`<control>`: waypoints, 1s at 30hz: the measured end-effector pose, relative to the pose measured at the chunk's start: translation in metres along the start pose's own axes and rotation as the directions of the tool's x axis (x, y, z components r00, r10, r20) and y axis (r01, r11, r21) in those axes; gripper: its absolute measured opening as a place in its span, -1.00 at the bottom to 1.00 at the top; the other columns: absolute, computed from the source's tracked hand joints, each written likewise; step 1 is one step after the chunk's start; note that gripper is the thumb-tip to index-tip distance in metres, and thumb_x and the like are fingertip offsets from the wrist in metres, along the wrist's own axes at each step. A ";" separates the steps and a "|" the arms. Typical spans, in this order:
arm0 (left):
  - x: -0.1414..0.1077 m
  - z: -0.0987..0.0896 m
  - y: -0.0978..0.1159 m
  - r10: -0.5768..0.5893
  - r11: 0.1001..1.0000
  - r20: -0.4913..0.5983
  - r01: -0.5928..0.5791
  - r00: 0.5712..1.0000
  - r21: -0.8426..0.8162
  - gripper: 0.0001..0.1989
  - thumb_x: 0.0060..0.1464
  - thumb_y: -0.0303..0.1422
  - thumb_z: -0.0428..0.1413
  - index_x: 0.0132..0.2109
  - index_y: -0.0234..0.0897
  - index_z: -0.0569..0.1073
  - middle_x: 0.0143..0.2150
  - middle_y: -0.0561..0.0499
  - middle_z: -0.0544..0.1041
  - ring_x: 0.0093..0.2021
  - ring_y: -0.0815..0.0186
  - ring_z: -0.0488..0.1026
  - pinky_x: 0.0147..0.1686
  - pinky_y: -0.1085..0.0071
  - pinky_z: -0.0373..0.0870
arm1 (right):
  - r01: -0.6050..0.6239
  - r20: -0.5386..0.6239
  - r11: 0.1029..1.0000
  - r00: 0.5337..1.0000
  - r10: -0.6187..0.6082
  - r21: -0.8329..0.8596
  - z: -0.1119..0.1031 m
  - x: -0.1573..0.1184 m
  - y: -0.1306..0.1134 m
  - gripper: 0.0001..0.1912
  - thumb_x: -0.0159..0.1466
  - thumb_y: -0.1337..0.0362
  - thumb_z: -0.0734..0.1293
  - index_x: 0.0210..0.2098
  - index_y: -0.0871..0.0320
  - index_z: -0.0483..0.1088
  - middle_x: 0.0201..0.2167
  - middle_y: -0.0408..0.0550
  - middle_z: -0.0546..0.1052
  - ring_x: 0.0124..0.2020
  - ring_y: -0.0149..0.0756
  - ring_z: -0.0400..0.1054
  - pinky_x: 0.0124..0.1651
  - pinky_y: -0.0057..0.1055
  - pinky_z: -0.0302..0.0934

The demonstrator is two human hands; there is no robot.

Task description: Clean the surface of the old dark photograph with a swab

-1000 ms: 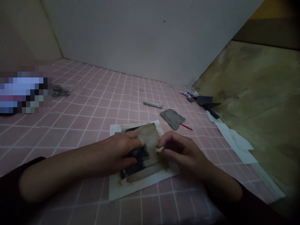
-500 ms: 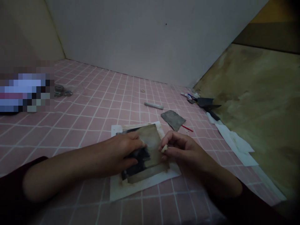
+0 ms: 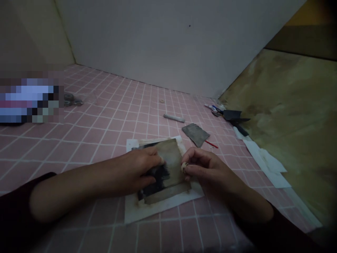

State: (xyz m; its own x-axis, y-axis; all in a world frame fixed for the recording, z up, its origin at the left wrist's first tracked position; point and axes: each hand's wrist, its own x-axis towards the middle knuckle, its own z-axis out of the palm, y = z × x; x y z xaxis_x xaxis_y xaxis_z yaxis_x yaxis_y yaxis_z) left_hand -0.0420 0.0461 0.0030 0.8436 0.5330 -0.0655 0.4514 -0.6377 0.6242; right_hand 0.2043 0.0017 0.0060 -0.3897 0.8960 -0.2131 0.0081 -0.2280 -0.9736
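A worn brown sheet with dark patches (image 3: 172, 154) lies on white paper (image 3: 134, 214) in front of me. My left hand (image 3: 144, 167) rests on the sheet's left part, thumb and fingers apart, with nothing seen in its grasp. Beside the sheet's right edge, my right hand (image 3: 201, 165) pinches a small pale ring-like piece (image 3: 184, 167) between thumb and fingers. Part of the piece is hidden by the thumb.
Behind the paper are a grey folded sheet (image 3: 196, 134), a red stick (image 3: 211, 144), a grey tube (image 3: 174, 118) and a small ring (image 3: 162, 101). Dark tools (image 3: 233, 116) and white paper strips (image 3: 265, 161) lie right. Rolls (image 3: 69, 98) sit at left, near a blurred object.
The small piece between my right fingers has turned slightly, showing a rounder face with dark marks. The whole view has shifted a little; my left hand stays on the sheet.
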 end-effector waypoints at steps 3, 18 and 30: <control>0.000 0.000 0.000 -0.001 1.000 -0.002 0.001 1.000 0.017 -0.74 0.09 -0.45 0.10 -0.04 -0.17 0.40 -0.14 0.05 0.38 -0.19 0.32 0.38 -0.24 0.39 0.28 | 0.016 -0.005 0.999 1.000 -0.016 -0.032 -0.001 0.000 0.001 -0.86 0.21 0.28 0.43 -0.30 0.17 0.40 -0.46 -0.20 0.44 -0.45 -0.48 0.35 -0.38 -0.52 0.21; 0.002 -0.003 0.002 0.069 0.996 -0.008 -0.069 0.998 0.049 -0.75 0.08 -0.50 0.11 -0.06 -0.25 0.44 -0.13 -0.01 0.40 -0.15 0.30 0.39 -0.19 0.41 0.33 | 0.384 0.297 0.382 0.916 -0.268 -0.840 0.027 -0.005 0.003 -0.96 0.32 0.37 0.26 -0.22 0.12 0.30 -0.33 -0.08 0.41 -0.33 -0.33 0.30 -0.29 -0.40 0.18; 0.003 -0.005 0.003 0.107 0.989 0.006 -0.108 0.994 0.100 -0.87 0.09 -0.47 0.14 -0.16 -0.35 0.42 -0.12 -0.09 0.40 -0.12 0.26 0.38 -0.13 0.37 0.34 | 0.464 0.393 0.237 0.872 -0.294 -0.853 0.031 0.003 0.008 -0.90 0.35 0.33 0.18 -0.27 0.08 0.30 -0.33 -0.05 0.39 -0.42 -0.31 0.33 -0.43 -0.36 0.19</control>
State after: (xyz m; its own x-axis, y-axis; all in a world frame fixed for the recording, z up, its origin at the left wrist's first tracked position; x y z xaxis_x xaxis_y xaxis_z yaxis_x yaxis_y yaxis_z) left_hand -0.0401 0.0488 0.0085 0.8889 0.4581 -0.0027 0.3850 -0.7439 0.5463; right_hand 0.1744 -0.0098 0.0002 -0.7035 0.6983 0.1322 0.6068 0.6870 -0.3997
